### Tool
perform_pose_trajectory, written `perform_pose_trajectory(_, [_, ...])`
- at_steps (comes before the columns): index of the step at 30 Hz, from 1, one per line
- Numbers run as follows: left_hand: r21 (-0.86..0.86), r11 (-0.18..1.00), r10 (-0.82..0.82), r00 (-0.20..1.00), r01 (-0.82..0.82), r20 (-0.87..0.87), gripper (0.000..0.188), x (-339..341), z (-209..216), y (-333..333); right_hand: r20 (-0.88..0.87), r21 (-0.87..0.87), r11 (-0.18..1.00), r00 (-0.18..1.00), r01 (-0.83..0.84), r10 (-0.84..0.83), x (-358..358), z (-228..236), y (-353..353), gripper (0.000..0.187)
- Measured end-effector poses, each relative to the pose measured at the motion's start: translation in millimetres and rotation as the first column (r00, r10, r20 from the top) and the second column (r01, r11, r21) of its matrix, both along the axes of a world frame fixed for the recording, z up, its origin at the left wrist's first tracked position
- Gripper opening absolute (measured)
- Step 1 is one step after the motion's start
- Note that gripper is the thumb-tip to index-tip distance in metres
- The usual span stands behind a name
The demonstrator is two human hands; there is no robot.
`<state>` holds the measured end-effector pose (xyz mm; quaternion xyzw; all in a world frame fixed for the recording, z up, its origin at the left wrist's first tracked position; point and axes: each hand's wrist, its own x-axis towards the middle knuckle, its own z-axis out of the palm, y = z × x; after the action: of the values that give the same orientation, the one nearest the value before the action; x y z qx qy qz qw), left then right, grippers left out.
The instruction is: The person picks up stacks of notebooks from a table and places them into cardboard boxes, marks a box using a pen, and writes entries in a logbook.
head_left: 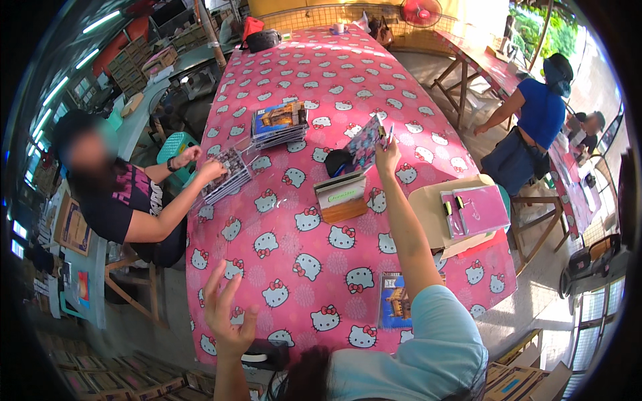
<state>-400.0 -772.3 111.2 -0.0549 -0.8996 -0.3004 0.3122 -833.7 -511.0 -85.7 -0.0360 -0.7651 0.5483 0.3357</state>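
My right hand is stretched forward over the table, its fingers closed on the edge of a booklet with a colourful flowery cover. Just below that booklet stands a small upright card stand or booklet, pale above and wood-brown below, with a black rounded object behind it. My left hand is raised over the near left edge of the table, fingers spread, holding nothing. A spiral notebook with a blue and orange cover lies near my right upper arm, which partly covers it.
The table has a pink patterned cover. A notebook stack stands mid-table. At left, a co-worker's hands touch another stack. An open cardboard box holds pink notebooks. A black case sits at the near edge.
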Motion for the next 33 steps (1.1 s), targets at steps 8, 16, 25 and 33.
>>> perform_pose_trajectory(8, [-0.269, 0.929, 0.348, 0.846, -0.254, 0.404, 0.052, 105, -102, 11, -0.037, 0.277, 0.951, 0.991, 0.137, -0.132, 75, 72, 44, 0.034])
perform_pose_trajectory(16, [-0.445, 0.892, 0.349, 0.742, -0.077, 0.572, 0.026, 177, -202, 23, 0.287, -0.269, 0.689, 0.627, -0.673, 0.724, 257, 114, 14, 0.036])
perform_pose_trajectory(25, [-0.404, 0.914, 0.197, 0.836, 0.033, 0.513, 0.024, 195, -193, 7, 0.557, -0.101, 0.638, 0.488, -0.763, 0.672, 357, 40, -42, 0.027])
perform_pose_trajectory(33, [-0.382, 0.916, 0.144, 0.792, 0.12, 0.594, 0.058, 168, -163, 42, 0.703, -0.126, 0.757, 0.481, -0.641, 0.524, 476, -48, -4, 0.035])
